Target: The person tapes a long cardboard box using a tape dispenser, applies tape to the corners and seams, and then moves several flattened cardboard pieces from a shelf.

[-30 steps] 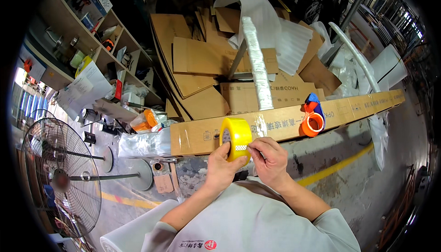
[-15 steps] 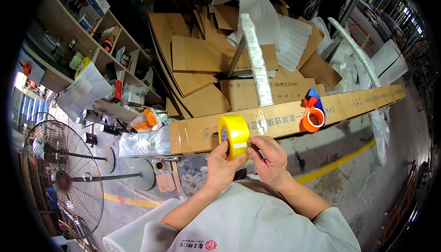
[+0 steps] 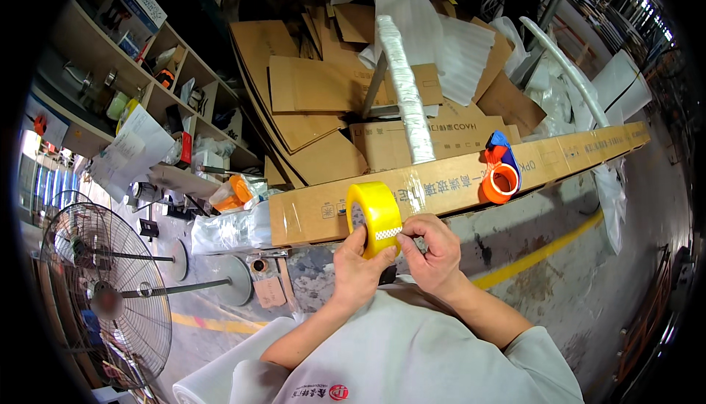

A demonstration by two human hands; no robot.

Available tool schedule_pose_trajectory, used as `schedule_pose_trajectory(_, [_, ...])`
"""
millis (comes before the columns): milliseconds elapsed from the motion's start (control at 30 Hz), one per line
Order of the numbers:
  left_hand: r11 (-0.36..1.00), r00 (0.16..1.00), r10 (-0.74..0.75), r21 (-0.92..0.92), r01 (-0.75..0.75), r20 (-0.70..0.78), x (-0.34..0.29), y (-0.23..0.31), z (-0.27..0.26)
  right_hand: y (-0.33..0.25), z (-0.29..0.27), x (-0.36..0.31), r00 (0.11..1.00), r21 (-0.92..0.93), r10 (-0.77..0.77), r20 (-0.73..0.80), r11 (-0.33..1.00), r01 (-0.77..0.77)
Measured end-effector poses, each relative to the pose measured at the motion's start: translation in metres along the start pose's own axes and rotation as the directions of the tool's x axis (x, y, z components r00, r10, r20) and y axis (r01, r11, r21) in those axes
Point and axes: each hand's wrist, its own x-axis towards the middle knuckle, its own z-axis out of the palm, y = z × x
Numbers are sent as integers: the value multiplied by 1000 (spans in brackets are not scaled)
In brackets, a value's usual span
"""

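My left hand (image 3: 356, 266) grips a thick roll of yellow packing tape (image 3: 376, 209) from below, its thumb pressed against the near face. A white checkered strip (image 3: 389, 233) crosses the roll's surface. At the right end of that strip my right hand (image 3: 432, 252) pinches with thumb and forefinger, apparently on the tape's end. The other right fingers are curled in. Beyond both hands lies a long narrow cardboard box (image 3: 456, 183). An orange and blue tape dispenser (image 3: 501, 174) rests on it, to the right of the roll.
Flat cardboard sheets (image 3: 309, 87) and white foam wrap (image 3: 467, 58) pile up behind the box. A plastic-wrapped post (image 3: 403, 87) rises there. On the left stand a cluttered shelf unit (image 3: 169, 73) and a wire-caged fan (image 3: 110, 293). A foam roll (image 3: 213, 374) lies at lower left.
My right fingers have curled in more tightly, thumb and forefinger now pinching beside the checkered strip. The tape roll stays in my left hand, slightly turned. The whole view has shifted a little.
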Motion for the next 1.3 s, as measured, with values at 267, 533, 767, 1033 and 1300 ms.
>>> schedule_pose_trajectory(267, [998,1000,10,56,-10,-3,-3,-2,-1,-1,-3,8,998,-101,-55,28,993,57])
schedule_pose_trajectory(533, [998,999,-9,62,7,38,-3,-7,-7,3,-3,3,991,-132,-128,27,983,131])
schedule_pose_trajectory(767, [1000,1000,7,-22,-6,22,-5,-3,-4,-4,-4,5,993,-115,-109,33,987,113])
schedule_pose_trajectory(1033, [999,999,13,-35,-12,37,-7,-4,-3,-2,-7,-1,999,-29,9,53,1000,-7])
schedule_pose_trajectory(1300, [999,1000,21,23,-22,20,-9,-6,-4,-5,-3,-1,999,-65,-52,-17,997,51])
